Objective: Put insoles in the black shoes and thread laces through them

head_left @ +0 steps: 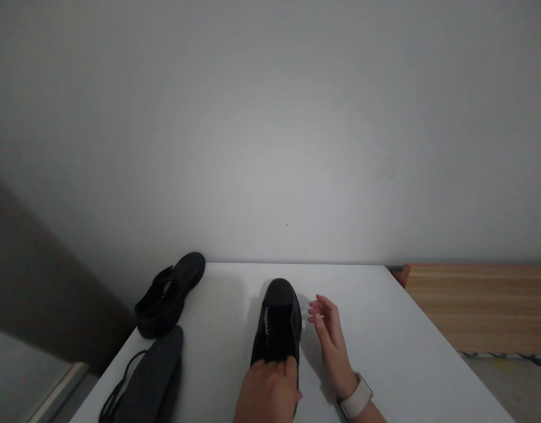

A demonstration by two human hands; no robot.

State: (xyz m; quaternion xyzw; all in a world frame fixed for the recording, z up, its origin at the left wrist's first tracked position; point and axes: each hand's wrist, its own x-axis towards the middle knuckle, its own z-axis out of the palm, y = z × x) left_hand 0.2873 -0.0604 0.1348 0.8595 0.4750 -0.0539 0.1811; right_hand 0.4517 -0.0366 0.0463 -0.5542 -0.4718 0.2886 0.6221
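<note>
One blank pale grey wall fills most of the view; smooth white counter runs up against it. Off the counter's right side: a light brown wood-grain panel. Main item is a black low-cut shoe, upright mid-counter, toe toward the wall, opening facing up. Second black shoe sits at the counter's left edge, angled, toe near the wall; a nudge from the left forearm could tip its heel over the side. Just in front of it, a long dark grey sole-shaped piece with a thin black looped cord; can't tell if that's another shoe on its side. Cord lies near the edge, so a snag could drag the piece off. Left hand is at the centre shoe's heel, fingers bent into the opening; tips hidden, can't tell whether they clamp or just reach in. Pushing down there with no counter-hold could rock the toe up or skid the shoe. Right hand is beside it, fingers loosely curved, gripping nothing visible, so no bracing from that side. White wristband on that wrist. Smallest: pale marking inside the centre shoe, unreadable.
</note>
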